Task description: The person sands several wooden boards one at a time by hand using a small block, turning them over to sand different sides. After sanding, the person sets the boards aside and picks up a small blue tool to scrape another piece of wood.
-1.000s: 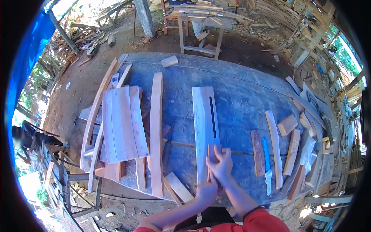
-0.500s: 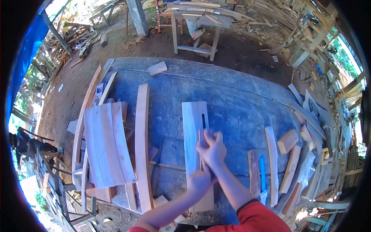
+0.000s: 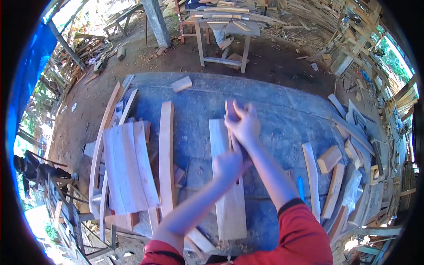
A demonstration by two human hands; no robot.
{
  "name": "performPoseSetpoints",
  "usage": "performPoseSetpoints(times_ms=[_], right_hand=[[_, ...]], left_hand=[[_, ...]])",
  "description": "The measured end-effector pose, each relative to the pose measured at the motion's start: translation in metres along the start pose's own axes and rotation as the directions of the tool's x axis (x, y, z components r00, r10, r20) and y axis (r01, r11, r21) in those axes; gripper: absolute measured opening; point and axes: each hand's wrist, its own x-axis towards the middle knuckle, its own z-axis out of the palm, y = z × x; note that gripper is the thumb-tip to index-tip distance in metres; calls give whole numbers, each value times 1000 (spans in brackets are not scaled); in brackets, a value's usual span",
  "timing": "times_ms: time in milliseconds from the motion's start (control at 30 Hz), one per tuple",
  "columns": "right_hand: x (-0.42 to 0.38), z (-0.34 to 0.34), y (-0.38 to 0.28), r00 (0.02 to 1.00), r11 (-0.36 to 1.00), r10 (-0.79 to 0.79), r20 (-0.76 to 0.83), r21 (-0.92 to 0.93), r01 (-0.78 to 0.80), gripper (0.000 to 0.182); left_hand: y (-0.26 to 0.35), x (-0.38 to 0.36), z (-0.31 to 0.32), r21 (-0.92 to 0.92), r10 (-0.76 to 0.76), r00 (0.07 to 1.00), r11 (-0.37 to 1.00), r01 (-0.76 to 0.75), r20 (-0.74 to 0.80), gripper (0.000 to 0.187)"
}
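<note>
A pale plank (image 3: 230,212) with dark slots lies lengthwise on the blue-grey table in front of me. On its upper right side is a narrow wooden hand plane (image 3: 229,107), its front end reaching past the plank's far end. My right hand (image 3: 245,126) grips the plane near the front, thumb and fingers closed around it. Behind it, my left hand (image 3: 228,165) is closed in a fist at the plane's rear part. The plane's underside and much of its body are hidden by the hands.
Left of the plank are a long wooden strip (image 3: 166,154) and a curved slatted panel (image 3: 131,165). A small block (image 3: 181,84) lies near the table's far edge. To the right are wood offcuts (image 3: 329,160) and a blue tool (image 3: 300,189). A bench (image 3: 227,28) stands beyond.
Both hands have moved forward along the plank with the plane, away from me. The plane's front now extends beyond the plank's far end. The view has shifted slightly.
</note>
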Motion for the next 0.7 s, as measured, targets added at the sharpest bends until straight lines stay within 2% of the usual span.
performPoseSetpoints(times_ms=[33,67,200,267,333,433,500,700], right_hand=[[-44,-13,-4,1000,999,-4,22,-33,5,51],[-85,-27,-6,999,998,-19,44,-66,22,51],[-243,-83,-26,979,984,136,152,-134,-116,52],[-302,-98,-33,980,980,149,134,-153,-128,53],[-325,-106,-36,981,977,156,118,-166,-136,54],[-331,-100,-35,975,982,182,127,-83,-172,54],[-307,-90,-34,976,984,173,132,-63,-166,53],[-166,-22,-7,979,989,148,140,-8,-148,49]], left_hand=[[5,-43,23,-17,19,999,1000,-19,-48,106],[10,-85,28,-93,23,998,996,-18,53,104],[25,-247,80,-193,106,994,976,-98,34,106],[30,-296,90,-208,125,992,971,-119,17,106],[27,-322,82,-185,146,989,973,-140,21,105],[23,-322,86,-125,165,986,978,-164,-5,105],[19,-301,88,-88,178,984,980,-180,-32,106],[1,-152,68,-5,61,998,998,-61,6,108]])
